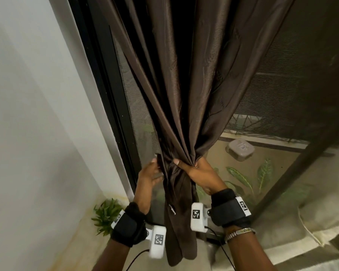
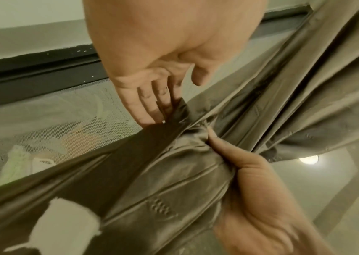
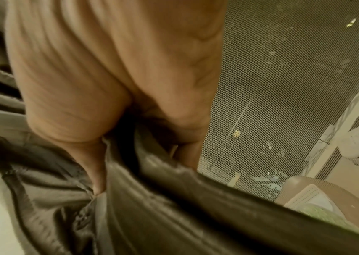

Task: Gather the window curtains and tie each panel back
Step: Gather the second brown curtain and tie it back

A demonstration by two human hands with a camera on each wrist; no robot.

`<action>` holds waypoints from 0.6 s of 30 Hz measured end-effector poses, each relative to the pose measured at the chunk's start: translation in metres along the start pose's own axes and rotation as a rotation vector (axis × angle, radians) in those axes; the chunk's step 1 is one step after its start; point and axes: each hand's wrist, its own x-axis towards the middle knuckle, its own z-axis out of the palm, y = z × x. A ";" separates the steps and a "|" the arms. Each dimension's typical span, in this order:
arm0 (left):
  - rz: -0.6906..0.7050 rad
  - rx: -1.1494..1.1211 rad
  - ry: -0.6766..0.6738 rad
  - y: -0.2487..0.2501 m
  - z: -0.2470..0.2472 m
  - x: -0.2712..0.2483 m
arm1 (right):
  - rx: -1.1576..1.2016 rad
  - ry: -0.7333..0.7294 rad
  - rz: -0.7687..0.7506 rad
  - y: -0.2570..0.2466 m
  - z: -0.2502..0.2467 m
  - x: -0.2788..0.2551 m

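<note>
A dark brown curtain panel [image 1: 184, 85] hangs before the window and is drawn into one bunch at hip height. My right hand [image 1: 186, 163] grips that bunch, thumb on the near side and fingers curled round the back; the right wrist view shows the right hand [image 3: 141, 172] wrapped round the curtain folds [image 3: 174, 215]. My left hand [image 1: 155, 169] stands just left of the bunch with straight fingers [image 2: 148, 103] touching a dark fold at the curtain's edge [image 2: 180, 110]. The curtain's tail [image 1: 176, 222] hangs loose below both hands. No separate tie-back can be made out.
A pale wall [image 1: 27, 114] and the black window frame [image 1: 108, 94] lie to the left. A mesh screen [image 1: 282, 85] backs the curtain, with leafy plants [image 1: 243, 177] and a grey container [image 1: 240, 149] beyond it. A small green plant [image 1: 106, 216] stands low left. Cloth-covered furniture [image 1: 321, 212] sits right.
</note>
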 end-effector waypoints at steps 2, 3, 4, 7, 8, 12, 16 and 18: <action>0.069 -0.021 -0.037 0.004 0.001 -0.002 | -0.033 -0.004 -0.006 -0.001 0.001 -0.003; 0.099 -0.052 -0.041 0.007 0.002 -0.004 | -0.062 -0.014 -0.009 -0.002 0.001 -0.006; 0.114 -0.082 -0.031 0.009 0.003 -0.003 | -0.085 -0.020 -0.012 -0.003 0.001 -0.008; 0.008 -0.289 0.025 0.015 0.008 0.002 | -0.125 -0.040 -0.001 -0.006 -0.002 -0.013; -0.045 -0.317 0.041 0.014 0.009 0.004 | -0.148 -0.063 0.003 -0.007 -0.003 -0.015; -0.238 -0.336 -0.038 0.013 0.019 0.005 | -0.215 -0.171 -0.012 -0.012 -0.001 -0.020; -0.405 -0.359 -0.153 0.018 0.023 0.002 | -0.231 -0.116 -0.055 -0.010 -0.003 -0.023; -0.413 -0.345 -0.142 0.020 0.023 0.002 | -0.297 -0.140 -0.042 -0.013 -0.006 -0.023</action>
